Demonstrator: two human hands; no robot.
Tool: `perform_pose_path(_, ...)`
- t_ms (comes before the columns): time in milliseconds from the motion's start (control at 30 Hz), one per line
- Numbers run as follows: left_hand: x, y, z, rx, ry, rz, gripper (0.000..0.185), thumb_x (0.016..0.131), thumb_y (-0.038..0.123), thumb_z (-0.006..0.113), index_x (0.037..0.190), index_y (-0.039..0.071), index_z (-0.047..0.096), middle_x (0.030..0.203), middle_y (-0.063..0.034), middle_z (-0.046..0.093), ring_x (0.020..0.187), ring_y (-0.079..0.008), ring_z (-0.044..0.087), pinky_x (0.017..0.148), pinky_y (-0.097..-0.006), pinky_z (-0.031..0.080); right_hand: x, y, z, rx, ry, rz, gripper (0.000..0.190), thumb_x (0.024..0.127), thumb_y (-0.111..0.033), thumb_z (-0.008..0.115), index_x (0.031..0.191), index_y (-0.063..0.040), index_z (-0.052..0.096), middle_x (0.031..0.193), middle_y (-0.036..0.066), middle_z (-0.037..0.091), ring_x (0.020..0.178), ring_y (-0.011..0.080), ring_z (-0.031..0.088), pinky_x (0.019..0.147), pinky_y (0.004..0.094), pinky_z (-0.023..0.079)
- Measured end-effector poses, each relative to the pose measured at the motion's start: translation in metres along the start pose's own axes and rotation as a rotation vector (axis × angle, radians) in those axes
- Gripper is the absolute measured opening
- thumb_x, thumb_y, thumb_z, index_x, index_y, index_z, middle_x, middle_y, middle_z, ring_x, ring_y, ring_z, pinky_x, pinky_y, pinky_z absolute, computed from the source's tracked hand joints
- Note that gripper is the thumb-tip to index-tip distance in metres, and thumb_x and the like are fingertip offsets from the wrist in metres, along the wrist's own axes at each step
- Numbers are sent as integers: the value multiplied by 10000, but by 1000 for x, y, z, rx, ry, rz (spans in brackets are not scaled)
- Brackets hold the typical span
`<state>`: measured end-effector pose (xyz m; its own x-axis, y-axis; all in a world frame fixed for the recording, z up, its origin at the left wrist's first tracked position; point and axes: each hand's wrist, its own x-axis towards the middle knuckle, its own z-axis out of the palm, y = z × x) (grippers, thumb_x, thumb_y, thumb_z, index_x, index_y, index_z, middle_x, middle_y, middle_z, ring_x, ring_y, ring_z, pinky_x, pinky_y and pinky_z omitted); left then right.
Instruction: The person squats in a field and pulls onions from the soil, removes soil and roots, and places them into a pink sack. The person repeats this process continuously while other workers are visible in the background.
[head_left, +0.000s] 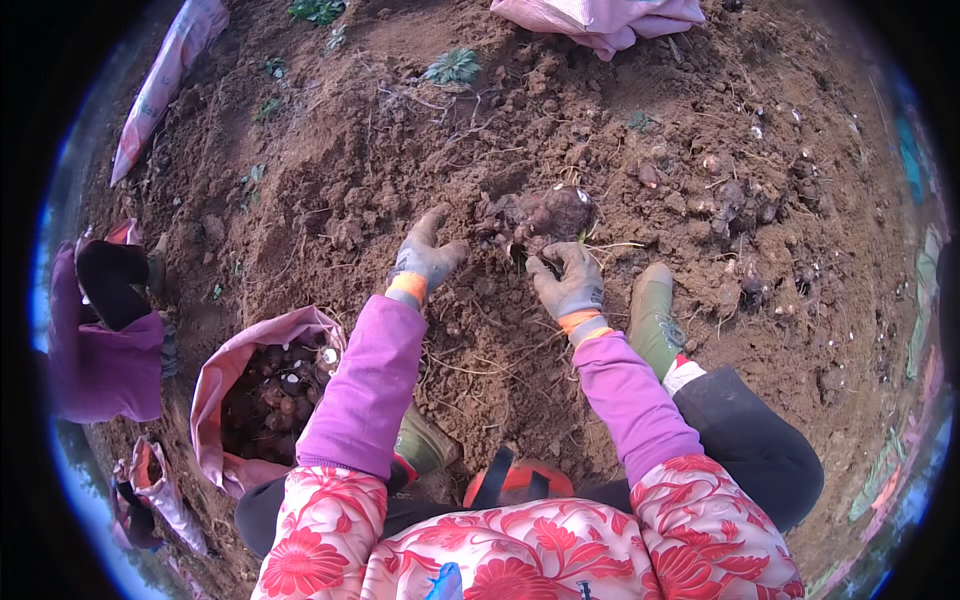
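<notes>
A soil-covered clump of taro-like corms (551, 214) lies on the loose earth in front of me. My left hand (429, 259), in a soiled work glove with an orange cuff, is just left of the clump, thumb and fingers apart and holding nothing. At the clump's lower edge is my right hand (568, 281), gloved alike, with its fingers curled; whether they grip anything is hidden. Beside my left forearm stands a pink woven sack (214, 401), its mouth rolled wide, holding many brown corms (281, 394), some with white cut faces.
More corm clumps (739, 206) lie on the soil to the right. Another pink sack (600, 19) rests at the top, and a long one (169, 86) at upper left. Co-workers (112, 330) crouch at the left. My green shoes (654, 322) flank the dug ground.
</notes>
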<state>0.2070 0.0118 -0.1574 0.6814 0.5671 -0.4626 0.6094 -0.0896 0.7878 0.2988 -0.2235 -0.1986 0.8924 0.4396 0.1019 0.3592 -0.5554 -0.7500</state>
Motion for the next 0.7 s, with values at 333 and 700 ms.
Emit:
perform_pose_path(333, 56, 86, 23, 639, -345, 254, 921, 721, 206, 812, 1548, 146, 412, 1421, -168, 589, 1309, -297, 575, 1103, -371, 453, 100, -61, -6, -212, -594, 409, 919, 691, -415, 878, 1492, -241, 463, 1392, 172, 607, 1294, 333, 582, 1097, 405, 456)
perform_pose_path(700, -39, -79, 27, 375, 119, -67, 1211, 553, 394, 951, 1550, 72, 342, 1453, -246, 449, 1360, -393, 456, 1128, -436, 421, 25, -110, 13, 91, -834, 163, 643, 947, -402, 635, 1526, -229, 416, 1421, 152, 565, 1316, 367, 524, 1106, 442, 418)
